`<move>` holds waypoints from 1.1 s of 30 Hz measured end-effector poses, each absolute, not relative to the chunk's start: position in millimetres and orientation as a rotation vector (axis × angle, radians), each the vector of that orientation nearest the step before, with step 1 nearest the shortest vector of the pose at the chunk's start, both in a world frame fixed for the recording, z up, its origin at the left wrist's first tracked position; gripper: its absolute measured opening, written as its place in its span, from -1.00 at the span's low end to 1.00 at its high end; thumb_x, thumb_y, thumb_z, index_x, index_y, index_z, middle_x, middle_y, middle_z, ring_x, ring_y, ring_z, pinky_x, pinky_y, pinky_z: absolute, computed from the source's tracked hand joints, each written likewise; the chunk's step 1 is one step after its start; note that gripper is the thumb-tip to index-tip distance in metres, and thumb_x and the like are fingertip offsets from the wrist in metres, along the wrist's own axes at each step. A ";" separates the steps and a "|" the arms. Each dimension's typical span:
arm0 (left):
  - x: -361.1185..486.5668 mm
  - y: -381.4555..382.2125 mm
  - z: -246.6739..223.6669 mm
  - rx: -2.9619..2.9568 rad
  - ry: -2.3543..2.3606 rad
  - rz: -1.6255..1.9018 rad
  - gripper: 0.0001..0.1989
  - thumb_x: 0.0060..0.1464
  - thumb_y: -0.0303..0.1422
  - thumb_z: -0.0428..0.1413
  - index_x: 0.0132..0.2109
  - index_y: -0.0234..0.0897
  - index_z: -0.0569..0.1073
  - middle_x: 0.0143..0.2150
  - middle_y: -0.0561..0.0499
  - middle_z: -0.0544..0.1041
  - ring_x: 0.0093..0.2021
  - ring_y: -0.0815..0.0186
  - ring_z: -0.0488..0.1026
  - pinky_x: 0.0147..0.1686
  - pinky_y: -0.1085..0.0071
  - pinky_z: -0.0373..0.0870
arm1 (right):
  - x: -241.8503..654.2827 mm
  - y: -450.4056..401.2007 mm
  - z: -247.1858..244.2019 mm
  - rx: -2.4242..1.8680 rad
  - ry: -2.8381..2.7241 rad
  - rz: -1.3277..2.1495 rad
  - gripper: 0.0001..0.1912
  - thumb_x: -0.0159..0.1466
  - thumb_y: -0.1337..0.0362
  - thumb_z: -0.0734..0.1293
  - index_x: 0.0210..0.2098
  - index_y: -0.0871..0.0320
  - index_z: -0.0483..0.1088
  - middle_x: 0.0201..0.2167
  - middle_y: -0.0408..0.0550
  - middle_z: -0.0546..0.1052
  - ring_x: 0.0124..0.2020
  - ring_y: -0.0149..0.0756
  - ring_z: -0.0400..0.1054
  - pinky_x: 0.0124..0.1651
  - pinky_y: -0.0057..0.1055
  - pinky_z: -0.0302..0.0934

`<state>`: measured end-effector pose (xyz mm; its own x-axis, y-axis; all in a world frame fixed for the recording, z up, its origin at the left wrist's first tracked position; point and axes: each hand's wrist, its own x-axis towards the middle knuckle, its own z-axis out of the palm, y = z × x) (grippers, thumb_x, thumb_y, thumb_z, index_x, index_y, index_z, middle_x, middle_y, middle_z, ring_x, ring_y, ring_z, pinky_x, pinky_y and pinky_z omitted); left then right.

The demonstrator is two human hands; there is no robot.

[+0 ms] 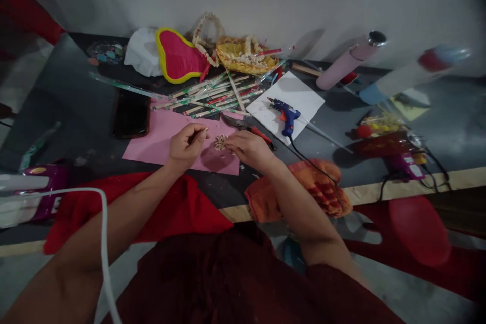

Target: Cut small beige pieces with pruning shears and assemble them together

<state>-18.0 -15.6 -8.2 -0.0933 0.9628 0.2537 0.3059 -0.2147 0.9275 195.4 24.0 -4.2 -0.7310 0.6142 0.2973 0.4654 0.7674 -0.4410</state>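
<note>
My left hand [187, 146] is closed in a pinch above a pink sheet [152, 136], with a tiny pale piece at its fingertips, too small to name for sure. Close by on the sheet lies a small heap of short tan wooden-looking pieces [220, 143]. The fingers of my right hand [248, 149] are drawn together at the heap's right edge, and whatever they hold is hidden. Just behind that hand are cutting pliers [261, 135] with red handles. A blue glue gun [287, 115] rests on a white sheet [311, 93] farther right.
Wrapped chopsticks [212, 93] lie behind my hands, near a yellow basket [246, 55] and a pink-and-yellow shaped piece [180, 55]. A phone [131, 111] lies left. A pink flask [347, 63] stands right. Red cloth [152, 207] and an orange towel [319, 187] border the front edge.
</note>
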 end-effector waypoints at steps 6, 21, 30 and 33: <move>-16.6 -23.0 -5.3 1.668 1.458 1.284 -0.80 0.11 -0.30 0.07 -0.17 -0.26 0.51 -0.29 0.00 0.56 -0.33 0.37 0.47 -0.30 0.49 0.36 | 194.8 19.1 0.0 -0.978 -2.534 0.457 -0.80 0.30 0.33 0.20 -0.18 0.12 0.46 -0.20 -0.01 0.51 -0.15 -0.28 0.37 -0.11 -0.36 0.25; -10.7 -25.3 -6.9 1.641 1.428 1.194 -0.83 0.08 -0.30 0.10 -0.21 -0.25 0.50 -0.31 0.03 0.57 -0.36 0.38 0.47 -0.34 0.51 0.37 | 180.7 11.5 -4.3 -1.155 -2.698 0.141 -0.85 0.27 0.32 0.21 -0.25 0.16 0.42 -0.23 0.07 0.47 -0.18 -0.18 0.33 -0.13 -0.29 0.21; -12.0 -25.1 -11.0 1.745 1.432 1.144 -0.82 0.09 -0.34 0.07 -0.19 -0.23 0.53 -0.28 0.03 0.59 -0.33 0.37 0.48 -0.31 0.51 0.38 | 175.4 8.0 5.0 -0.908 -2.460 0.455 -0.87 0.33 0.33 0.14 -0.29 0.13 0.30 -0.33 -0.04 0.48 -0.24 -0.31 0.36 -0.15 -0.38 0.22; -11.4 -25.8 -12.3 1.733 1.403 1.122 -0.82 0.08 -0.35 0.07 -0.18 -0.24 0.52 -0.25 0.01 0.59 -0.30 0.35 0.49 -0.26 0.48 0.40 | 172.1 5.5 3.3 -0.836 -2.435 0.482 -0.88 0.30 0.37 0.16 -0.37 0.11 0.25 -0.39 -0.08 0.46 -0.29 -0.34 0.34 -0.19 -0.40 0.22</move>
